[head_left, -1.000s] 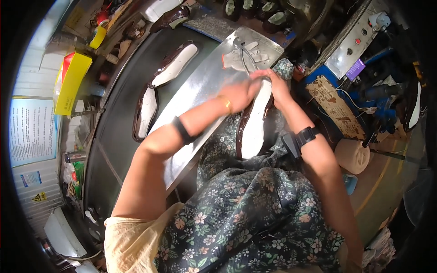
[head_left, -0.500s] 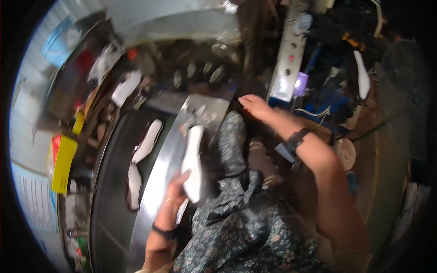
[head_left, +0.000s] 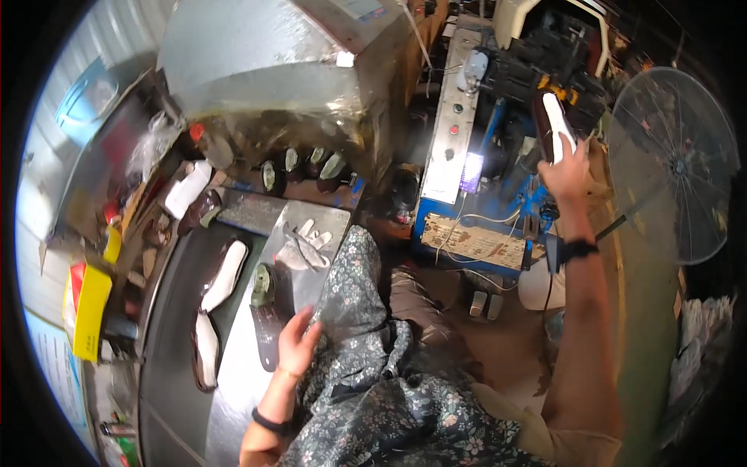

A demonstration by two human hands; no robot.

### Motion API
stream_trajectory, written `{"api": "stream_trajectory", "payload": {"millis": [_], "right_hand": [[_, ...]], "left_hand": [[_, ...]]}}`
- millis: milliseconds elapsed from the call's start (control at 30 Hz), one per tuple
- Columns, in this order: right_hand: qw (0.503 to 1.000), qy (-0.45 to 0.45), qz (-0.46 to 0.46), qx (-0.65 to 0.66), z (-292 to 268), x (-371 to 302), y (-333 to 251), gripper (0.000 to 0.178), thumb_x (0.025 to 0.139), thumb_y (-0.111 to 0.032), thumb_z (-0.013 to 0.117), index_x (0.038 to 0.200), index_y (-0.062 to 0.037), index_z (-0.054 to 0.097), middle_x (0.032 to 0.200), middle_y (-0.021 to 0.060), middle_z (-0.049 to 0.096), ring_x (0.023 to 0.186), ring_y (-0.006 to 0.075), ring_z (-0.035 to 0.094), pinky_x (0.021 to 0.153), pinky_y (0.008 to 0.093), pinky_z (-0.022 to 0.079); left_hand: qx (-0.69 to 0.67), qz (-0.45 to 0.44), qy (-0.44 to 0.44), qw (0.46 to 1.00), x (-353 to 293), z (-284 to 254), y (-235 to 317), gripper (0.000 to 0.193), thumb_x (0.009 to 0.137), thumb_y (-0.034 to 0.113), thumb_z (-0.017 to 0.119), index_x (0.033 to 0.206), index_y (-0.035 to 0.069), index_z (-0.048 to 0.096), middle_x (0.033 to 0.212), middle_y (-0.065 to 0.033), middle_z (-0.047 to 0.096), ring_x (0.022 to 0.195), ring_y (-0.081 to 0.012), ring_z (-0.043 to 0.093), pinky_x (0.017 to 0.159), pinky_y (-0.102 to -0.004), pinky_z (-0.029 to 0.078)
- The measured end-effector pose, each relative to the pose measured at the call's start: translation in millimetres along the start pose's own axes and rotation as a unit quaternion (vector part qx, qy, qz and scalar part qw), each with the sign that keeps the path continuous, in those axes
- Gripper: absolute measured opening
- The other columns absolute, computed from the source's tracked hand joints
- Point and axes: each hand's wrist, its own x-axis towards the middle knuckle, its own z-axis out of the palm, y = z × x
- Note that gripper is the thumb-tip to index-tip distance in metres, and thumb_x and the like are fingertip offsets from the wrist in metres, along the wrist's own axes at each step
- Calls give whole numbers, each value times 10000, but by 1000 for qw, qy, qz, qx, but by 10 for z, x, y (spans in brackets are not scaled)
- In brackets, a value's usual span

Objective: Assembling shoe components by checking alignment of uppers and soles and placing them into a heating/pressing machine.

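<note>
1. At the far right, the right hand is clamped on one white-soled shoe, hiding its near end.
2. Near left, the left hand has fingers apart beside one dark shoe on a metal board; contact is unclear.
3. Farther left, two pale-soled shoes lie on a black belt; far off, four green-lined shoes show dimly.

Wire-guarded fan rt of R fingers, purple box lt; yellow box well lt of L fingers
</note>
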Motion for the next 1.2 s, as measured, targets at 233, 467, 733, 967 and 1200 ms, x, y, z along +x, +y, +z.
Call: {"api": "stream_trajectory", "payload": {"millis": [233,467,733,967,1200], "right_hand": [[900,-187,-197,342,-650,-1988,-1585,854,548,-202,817,1314,-70,465,1412,228,359,1251,432,408,1031,482,357],[511,-628,192,555,312,-3056,-2103,624,986,-522,371,1338,-14,455,1055,30,591,921,95,543,799,299,467],[627,-644,-72,432,-55,-2948,-2542,549,1016,-413,324,1174,62,549,1003,228,639,980,316,615,885,381,446],[622,-551,-74,551,-62,-3179,-2220,482,984,-271,478,1357,17,376,1264,169,547,1177,273,532,994,354,397],[273,-691,230,629,133,-1995,-1389,497,967,-380,497,1331,-43,471,1282,55,534,1161,186,521,952,311,444]], "left_hand": [[-164,161,1,973,802,915,735,641,877,277,678,1400,37,397,1410,-150,426,1290,-219,417,1048,-335,342],[-240,-24,22,970,921,522,-3,304,896,229,642,1139,54,590,1001,-21,616,894,-95,563,785,-244,459],[-157,-13,13,987,924,501,-248,371,868,251,676,1156,46,566,1049,-53,620,974,-117,549,857,-264,448],[-168,-14,-76,983,992,560,-85,380,888,241,667,1201,69,537,1010,-28,607,922,-106,560,810,-259,467],[9,251,-293,923,624,986,834,726,845,374,686,1423,69,369,1510,-221,230,1429,-327,155,1143,-425,157]]}}
